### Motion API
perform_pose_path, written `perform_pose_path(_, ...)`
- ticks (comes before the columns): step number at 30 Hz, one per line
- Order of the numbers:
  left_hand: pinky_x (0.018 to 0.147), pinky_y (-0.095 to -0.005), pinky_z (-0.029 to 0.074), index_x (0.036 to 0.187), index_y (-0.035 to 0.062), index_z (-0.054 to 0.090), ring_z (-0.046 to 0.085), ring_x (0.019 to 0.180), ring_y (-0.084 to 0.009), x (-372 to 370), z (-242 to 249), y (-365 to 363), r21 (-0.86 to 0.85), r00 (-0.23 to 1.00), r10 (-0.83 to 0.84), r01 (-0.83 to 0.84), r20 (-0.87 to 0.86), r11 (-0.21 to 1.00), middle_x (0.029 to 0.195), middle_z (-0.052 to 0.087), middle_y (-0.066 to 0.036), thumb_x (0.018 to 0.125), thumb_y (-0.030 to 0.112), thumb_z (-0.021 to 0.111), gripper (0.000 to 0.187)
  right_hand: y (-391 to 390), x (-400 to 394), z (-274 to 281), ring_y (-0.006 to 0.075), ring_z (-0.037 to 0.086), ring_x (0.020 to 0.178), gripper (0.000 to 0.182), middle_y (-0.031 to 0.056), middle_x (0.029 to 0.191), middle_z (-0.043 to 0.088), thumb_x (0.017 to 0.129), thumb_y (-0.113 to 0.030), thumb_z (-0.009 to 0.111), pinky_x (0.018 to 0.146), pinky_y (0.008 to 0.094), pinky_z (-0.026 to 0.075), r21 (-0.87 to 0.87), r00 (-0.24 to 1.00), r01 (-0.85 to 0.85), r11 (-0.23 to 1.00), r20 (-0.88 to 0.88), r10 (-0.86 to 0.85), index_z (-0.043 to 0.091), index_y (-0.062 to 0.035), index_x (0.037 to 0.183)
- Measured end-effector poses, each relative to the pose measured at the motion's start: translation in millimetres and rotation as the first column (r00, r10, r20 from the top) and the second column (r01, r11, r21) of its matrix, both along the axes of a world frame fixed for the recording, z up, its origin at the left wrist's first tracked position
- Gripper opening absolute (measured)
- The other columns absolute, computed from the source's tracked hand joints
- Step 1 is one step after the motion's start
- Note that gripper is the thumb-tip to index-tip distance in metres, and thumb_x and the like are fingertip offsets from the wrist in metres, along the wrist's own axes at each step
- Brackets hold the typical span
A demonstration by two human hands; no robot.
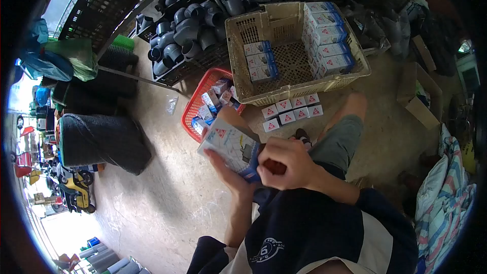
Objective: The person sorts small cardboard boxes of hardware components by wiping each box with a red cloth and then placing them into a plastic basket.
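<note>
My left hand (229, 173) is closed around a white and blue printed cardboard box (231, 144) held in front of my body, its thumb and palm along the lower side. My right hand (289, 163) is curled at the right end of this box, fingers closed and touching or very near its edge. What the right hand grips, if anything, is hidden by its fingers. Below the box and beyond it, a red plastic basket (189, 109) holds several similar small boxes (209, 100). Small white boxes with red triangles (287, 117) stand in rows on the floor.
A beige crate (304, 92) holds stacked boxes (335, 50) on the right and a shorter stack (261, 61) on the left. Behind are grey pipe elbows (187, 30). A dark mesh roll (101, 142) stands left; an open carton (421, 96) and striped sack (444, 193) are right.
</note>
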State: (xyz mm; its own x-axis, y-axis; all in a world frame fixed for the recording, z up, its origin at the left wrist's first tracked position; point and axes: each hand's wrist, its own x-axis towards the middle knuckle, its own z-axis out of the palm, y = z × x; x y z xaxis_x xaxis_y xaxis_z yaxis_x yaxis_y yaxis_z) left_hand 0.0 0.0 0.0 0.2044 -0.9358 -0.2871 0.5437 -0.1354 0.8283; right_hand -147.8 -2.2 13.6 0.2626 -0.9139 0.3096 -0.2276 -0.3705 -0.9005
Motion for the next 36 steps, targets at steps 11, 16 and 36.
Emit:
perform_pose_path(11,0.113,-0.0441,0.036,0.154,0.0113,0.024,0.047,0.131,-0.0314,-19,-12,10,-0.113,0.971,-0.194,0.210,0.139,0.971,0.142,0.047,-0.017,0.105,0.058,0.030,0.068,-23,0,-1,0.0219,0.057,0.058,0.010,0.0062,0.070,0.059,0.070,-0.005,0.072,0.053,0.0305,0.043,-0.354,0.960,0.261,0.898,0.195,-0.202,0.062,-0.0063,0.073)
perform_pose_path(16,0.112,-0.0409,0.037,0.152,0.0059,0.025,0.049,0.130,-0.0283,-7,-30,14,-0.038,0.940,-0.342,0.341,-0.017,0.939,0.142,0.045,-0.016,0.106,0.051,0.035,0.065,-29,-5,0,0.0219,0.058,0.061,0.011,0.0039,0.070,0.058,0.070,-0.011,0.073,0.055,0.0327,0.047,-0.433,0.983,0.174,0.884,0.130,-0.129,0.063,-0.0108,0.074)
perform_pose_path(36,0.113,-0.0401,0.037,0.153,0.0086,0.028,0.047,0.132,-0.0250,-10,-17,-5,0.014,0.956,-0.233,0.239,-0.176,0.971,0.141,0.048,-0.014,0.107,0.051,0.033,0.062,-40,10,16,0.0226,0.056,0.055,0.009,0.0037,0.066,0.057,0.068,-0.006,0.069,0.051,0.0336,0.045,-0.482,0.990,0.136,0.866,0.085,-0.109,0.062,-0.0096,0.072)
